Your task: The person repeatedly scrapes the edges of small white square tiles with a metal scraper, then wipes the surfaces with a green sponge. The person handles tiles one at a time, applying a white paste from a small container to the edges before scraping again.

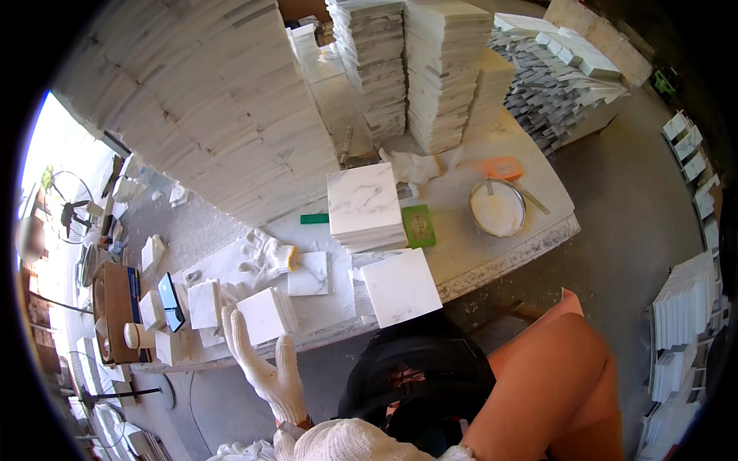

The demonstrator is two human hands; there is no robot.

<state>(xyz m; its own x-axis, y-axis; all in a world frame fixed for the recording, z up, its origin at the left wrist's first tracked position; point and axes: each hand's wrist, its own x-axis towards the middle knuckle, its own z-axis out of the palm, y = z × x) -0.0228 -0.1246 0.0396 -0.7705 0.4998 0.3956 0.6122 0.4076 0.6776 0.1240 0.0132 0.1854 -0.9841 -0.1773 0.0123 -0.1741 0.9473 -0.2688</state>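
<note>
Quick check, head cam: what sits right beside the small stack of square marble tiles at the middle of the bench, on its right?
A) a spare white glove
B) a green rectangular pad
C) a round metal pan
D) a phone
B: the green rectangular pad lies against the right side of the marble tile stack; the round pan sits farther right, apart from it.

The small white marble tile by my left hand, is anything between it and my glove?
Nothing visible. The left hand reaches up with fingertips at the small white marble tile, which sits at the table edge.
</note>
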